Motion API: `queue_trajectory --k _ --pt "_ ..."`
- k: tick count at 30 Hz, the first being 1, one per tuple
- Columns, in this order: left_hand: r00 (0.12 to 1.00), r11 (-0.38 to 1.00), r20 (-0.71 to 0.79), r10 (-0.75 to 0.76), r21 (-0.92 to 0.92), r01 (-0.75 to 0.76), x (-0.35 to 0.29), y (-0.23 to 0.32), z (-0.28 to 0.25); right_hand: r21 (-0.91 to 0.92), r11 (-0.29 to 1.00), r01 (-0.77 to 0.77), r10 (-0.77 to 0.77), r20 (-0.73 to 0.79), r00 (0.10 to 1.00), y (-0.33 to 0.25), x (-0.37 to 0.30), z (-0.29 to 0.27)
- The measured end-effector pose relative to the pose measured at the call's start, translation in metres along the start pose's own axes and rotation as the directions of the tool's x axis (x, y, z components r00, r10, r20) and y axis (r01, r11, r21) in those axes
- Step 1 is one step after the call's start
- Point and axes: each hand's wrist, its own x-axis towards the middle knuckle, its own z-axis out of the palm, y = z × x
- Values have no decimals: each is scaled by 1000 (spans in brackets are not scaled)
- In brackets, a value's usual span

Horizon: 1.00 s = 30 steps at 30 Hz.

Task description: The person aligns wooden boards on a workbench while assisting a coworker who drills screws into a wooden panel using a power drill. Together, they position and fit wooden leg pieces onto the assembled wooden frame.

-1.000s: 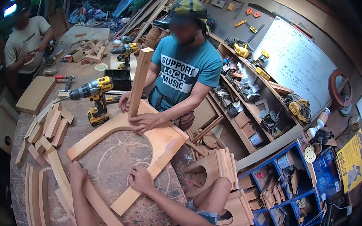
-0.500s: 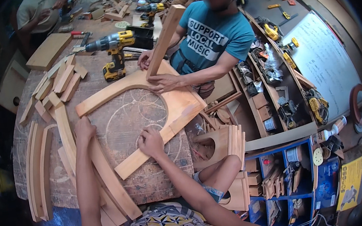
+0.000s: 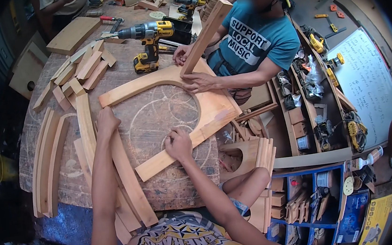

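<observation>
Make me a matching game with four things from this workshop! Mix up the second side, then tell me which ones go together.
Things:
1. Drill with the long bit
2. Curved wooden frame
3. Wooden post
4. Cubby shelf

Matches:
A. Lying flat, with the wearer's right hand at one side
B. Blue, with compartments
C. Rising beside a co-worker's hand
D. Yellow and black, standing on the table

Right pairs: 1-D, 2-A, 3-C, 4-B

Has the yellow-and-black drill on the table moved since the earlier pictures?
No; judged against the red-handled clamp on the table, the drill stands where it was.
</observation>
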Motion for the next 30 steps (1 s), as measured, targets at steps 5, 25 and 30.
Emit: queue_trajectory --k 5,25,30 --pt "998 998 -16 -56 28 56 -12 19 -16 19 1000 -7 7 3 1000 3 -2 -3" --pt "996 998 78 -40 50 36 -8 11 -12 28 1000 -4 3 38 999 2 0 -8" --pt "987 995 124 -99 9 99 1 -8 -3 25 999 26 -25 -28 999 -1 -6 -2"
